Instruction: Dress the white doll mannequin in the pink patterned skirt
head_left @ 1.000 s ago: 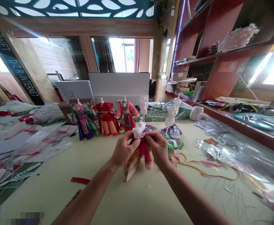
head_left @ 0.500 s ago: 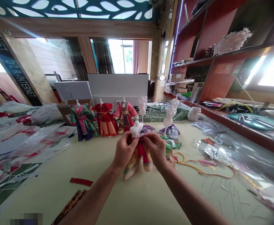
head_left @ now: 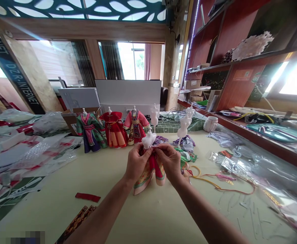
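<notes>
A small white mannequin (head_left: 149,139) stands upright in front of me with its upper body bare. Around its lower part hangs a miniature skirt (head_left: 152,173) in red, patterned gold and green, with a pale hem. My left hand (head_left: 138,159) pinches the skirt's waist from the left, thumb against fingers. On the other side my right hand (head_left: 168,158) pinches the same waist edge, and the fingertips of both hands almost meet below the torso. The fingers hide most of the waistband.
Three dressed mannequins, one in a green robe (head_left: 90,132), stand behind to the left. Bare white mannequins (head_left: 184,125) rise behind to the right. A red fabric strip (head_left: 87,197), a yellow cord (head_left: 206,181) and plastic packaging (head_left: 240,166) lie on the table (head_left: 107,176).
My fingers have closed in slightly at the waist, and the pale strip that showed between them is now mostly covered. The mannequin stays in nearly the same spot.
</notes>
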{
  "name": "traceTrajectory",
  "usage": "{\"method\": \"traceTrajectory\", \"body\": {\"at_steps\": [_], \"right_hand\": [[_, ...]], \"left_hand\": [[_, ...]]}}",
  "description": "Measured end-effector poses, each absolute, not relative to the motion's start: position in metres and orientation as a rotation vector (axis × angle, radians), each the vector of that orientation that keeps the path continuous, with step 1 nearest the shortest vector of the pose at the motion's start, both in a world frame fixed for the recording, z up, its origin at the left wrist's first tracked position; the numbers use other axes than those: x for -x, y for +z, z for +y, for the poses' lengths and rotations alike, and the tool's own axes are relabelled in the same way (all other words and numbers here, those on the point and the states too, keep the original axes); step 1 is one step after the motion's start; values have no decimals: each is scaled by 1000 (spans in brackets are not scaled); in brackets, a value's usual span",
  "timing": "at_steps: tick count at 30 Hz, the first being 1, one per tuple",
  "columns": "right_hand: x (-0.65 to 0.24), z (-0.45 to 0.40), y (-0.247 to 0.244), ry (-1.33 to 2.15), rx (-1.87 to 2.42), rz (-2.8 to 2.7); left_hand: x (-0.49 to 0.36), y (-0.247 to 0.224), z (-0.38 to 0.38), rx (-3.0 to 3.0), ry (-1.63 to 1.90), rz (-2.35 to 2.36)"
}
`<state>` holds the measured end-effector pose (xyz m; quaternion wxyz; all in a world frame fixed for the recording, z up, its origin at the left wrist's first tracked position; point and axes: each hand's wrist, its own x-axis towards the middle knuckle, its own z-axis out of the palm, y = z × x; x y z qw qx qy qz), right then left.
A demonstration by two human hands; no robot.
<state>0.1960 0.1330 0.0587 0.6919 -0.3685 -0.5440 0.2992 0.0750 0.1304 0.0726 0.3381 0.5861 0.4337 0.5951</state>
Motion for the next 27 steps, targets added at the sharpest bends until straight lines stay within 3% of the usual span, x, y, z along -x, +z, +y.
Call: {"method": "traceTrajectory", "body": {"at_steps": [12, 27], "right_hand": [[-214, 126, 67, 857, 735, -1359], [-216, 136, 58, 820, 789, -1327]], "left_hand": [[-75, 76, 127, -1538, 1473, 1076], [-69, 80, 127, -1463, 1369, 931]]}}
